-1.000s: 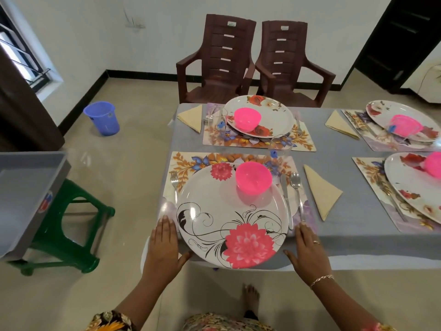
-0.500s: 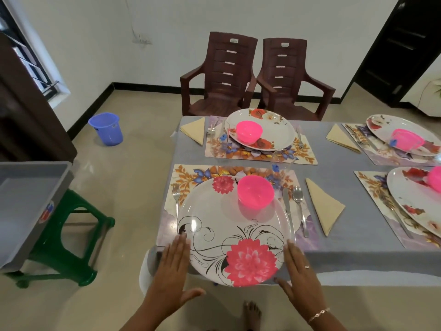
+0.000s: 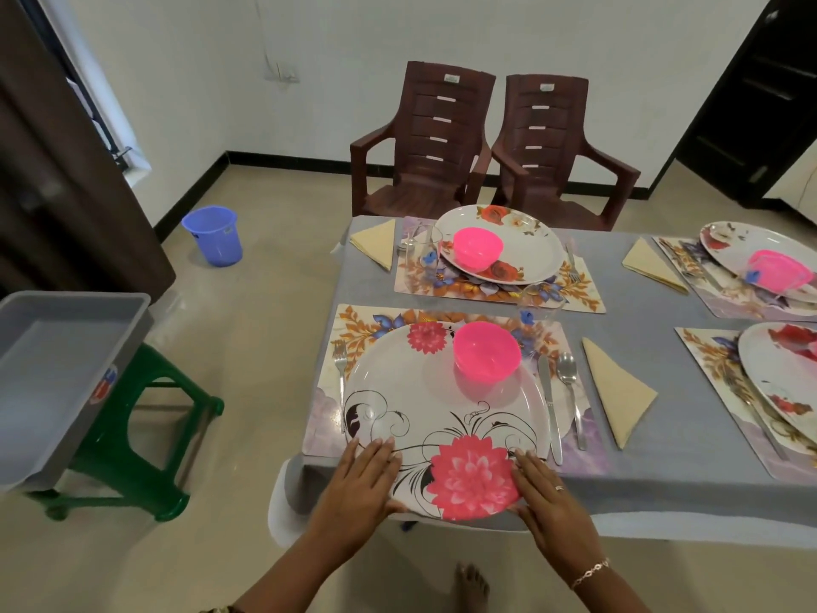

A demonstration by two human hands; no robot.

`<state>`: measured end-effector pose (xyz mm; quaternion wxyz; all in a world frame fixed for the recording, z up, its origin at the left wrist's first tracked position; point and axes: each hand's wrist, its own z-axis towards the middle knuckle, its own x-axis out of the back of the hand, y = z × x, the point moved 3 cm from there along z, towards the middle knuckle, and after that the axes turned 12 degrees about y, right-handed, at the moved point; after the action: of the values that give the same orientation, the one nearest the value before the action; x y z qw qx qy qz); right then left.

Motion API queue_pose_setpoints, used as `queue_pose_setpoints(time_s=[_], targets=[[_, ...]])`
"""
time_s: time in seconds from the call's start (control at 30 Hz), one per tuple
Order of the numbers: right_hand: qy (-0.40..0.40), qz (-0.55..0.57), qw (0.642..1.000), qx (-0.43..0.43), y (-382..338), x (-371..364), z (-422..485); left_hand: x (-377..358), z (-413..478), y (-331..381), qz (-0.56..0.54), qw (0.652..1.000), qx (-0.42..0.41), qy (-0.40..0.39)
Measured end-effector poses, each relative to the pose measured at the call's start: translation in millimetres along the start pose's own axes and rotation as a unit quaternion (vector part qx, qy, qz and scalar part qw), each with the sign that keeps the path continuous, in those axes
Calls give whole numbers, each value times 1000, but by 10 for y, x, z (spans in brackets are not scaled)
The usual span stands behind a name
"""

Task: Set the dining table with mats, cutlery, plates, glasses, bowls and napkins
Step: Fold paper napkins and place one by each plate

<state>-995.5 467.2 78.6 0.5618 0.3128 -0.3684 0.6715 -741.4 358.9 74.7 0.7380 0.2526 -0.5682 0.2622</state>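
A large white plate [image 3: 411,391] with pink flowers lies on a floral mat [image 3: 358,325] at the near table edge, its near rim overhanging the edge. A pink bowl [image 3: 486,353] stands on the plate's far side. My left hand [image 3: 360,488] lies flat on the plate's near-left rim, fingers straight. My right hand [image 3: 546,497] lies flat on the near-right rim. A fork [image 3: 340,378] is left of the plate; a knife [image 3: 550,409] and spoon [image 3: 570,391] are right of it. A folded yellow napkin [image 3: 619,391] sits beside the mat, a glass [image 3: 537,303] behind it.
Three more place settings fill the grey table [image 3: 663,471]: one opposite [image 3: 521,241] and two at the right [image 3: 787,378]. Two brown chairs [image 3: 442,139] stand behind the table. A grey tub [image 3: 53,369] rests on a green stool [image 3: 132,444] at left. A blue bucket [image 3: 214,234] is on the floor.
Both hands have slid inward along the plate's near rim, from beside the plate to resting on its near edge. The camera view has risen slightly.
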Motion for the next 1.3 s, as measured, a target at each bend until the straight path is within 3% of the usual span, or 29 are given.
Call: queue_pose_setpoints(time_s=[0.27,0.37,0.67,1.3], targets=[[27,-36,999,11,38,-67,201,10,166,-73,13,999,41,-29],[4,-42,999,-7,47,-91,240,9,198,-94,-2,996,67,-62],[-82,-33,993,-75,32,-78,395,-14,242,-301,-31,969,245,-11],[-63,-10,987,-148,-56,-107,383,81,112,-931,55,991,76,-93]])
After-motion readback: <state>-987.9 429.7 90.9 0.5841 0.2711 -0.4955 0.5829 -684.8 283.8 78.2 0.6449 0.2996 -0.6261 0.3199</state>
